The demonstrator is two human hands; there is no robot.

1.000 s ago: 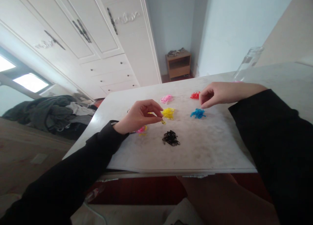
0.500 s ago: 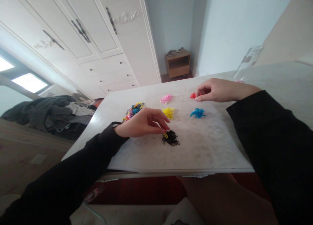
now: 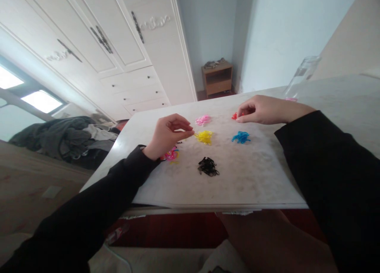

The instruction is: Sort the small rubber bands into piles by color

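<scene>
My left hand (image 3: pixel 168 135) is closed in a pinch at the left edge of a pile of yellow rubber bands (image 3: pixel 204 137). A yellow rubber band (image 3: pixel 195 134) is at its fingertips. Under that wrist, and partly hidden by it, lies a mixed-colour heap of rubber bands (image 3: pixel 171 154). My right hand (image 3: pixel 263 109) rests with bent, closed fingers against a small pile of red rubber bands (image 3: pixel 234 115); what is between those fingers is hidden. Around them lie piles of pink (image 3: pixel 203 120), blue (image 3: pixel 241 137) and black rubber bands (image 3: pixel 208 167).
The piles lie on a white table (image 3: pixel 237 186). At its far right stands a clear glass bottle (image 3: pixel 303 77), with something pink near its base. Beyond the table are a white wardrobe (image 3: pixel 166 59), a small wooden nightstand (image 3: pixel 218 81) and dark heaped clothes (image 3: pixel 59 138).
My left hand has moved from the black pile up to the yellow pile, carrying the yellow rubber band. More of the mixed heap's near side now shows. My right hand has stayed put.
</scene>
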